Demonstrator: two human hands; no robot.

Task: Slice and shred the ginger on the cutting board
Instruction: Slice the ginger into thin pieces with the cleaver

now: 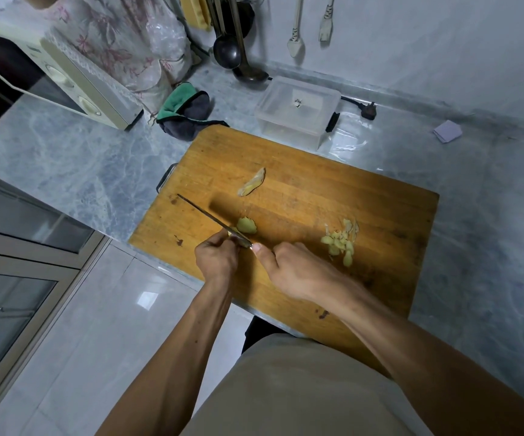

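Gripping the thin steel knife (210, 220) in my right hand (289, 269), my left hand (215, 259) pinches knobbly yellow ginger (246, 225) on the scarred wooden cutting board (317, 196).

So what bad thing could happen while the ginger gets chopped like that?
The left hand holds the ginger piece right against the knife, so a slip could nick a fingertip. That piece is small and may roll or squirt out. The cutting board seems to hang over the counter edge near the person, so hard pressing there might tip or shift it.
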